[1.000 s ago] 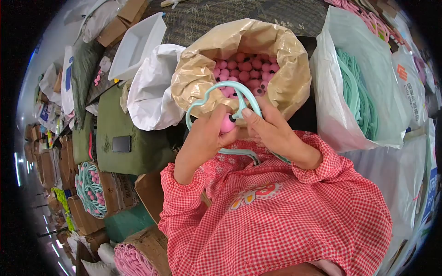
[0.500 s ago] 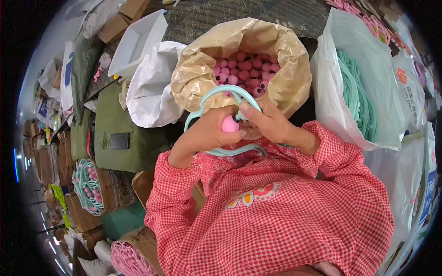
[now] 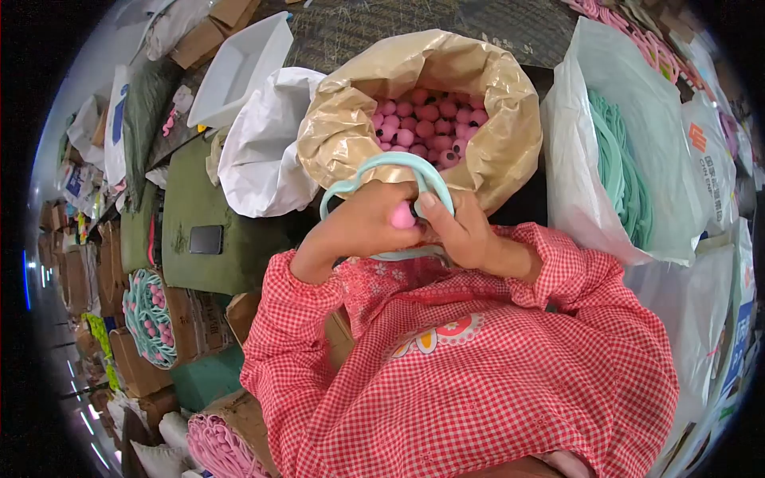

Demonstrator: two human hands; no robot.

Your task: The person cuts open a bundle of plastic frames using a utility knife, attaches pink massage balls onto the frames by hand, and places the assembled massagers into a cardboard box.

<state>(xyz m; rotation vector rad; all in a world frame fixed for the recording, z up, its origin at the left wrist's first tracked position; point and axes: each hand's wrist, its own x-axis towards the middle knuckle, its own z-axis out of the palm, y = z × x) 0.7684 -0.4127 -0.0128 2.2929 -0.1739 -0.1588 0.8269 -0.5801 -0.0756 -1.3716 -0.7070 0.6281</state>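
My left hand is closed around a pink ball, of which only part shows between the fingers. My right hand grips a mint-green tube, with the thumb pressed along it close to the ball. The tube arches above both hands, and another stretch of it passes below them. Where tube and ball meet is hidden by the fingers. Just beyond the hands stands a tan sack with its rim rolled down, holding many pink balls with dark holes.
A white sack and a white plastic bin stand left of the tan sack. Mint-green tubes fill a white bag on the right. A phone lies on a green surface. Boxes hold beaded tubes and pink tubes.
My hands have drawn closer together, and the left has turned over the ball so less of it shows. The tube's loop has dipped slightly.
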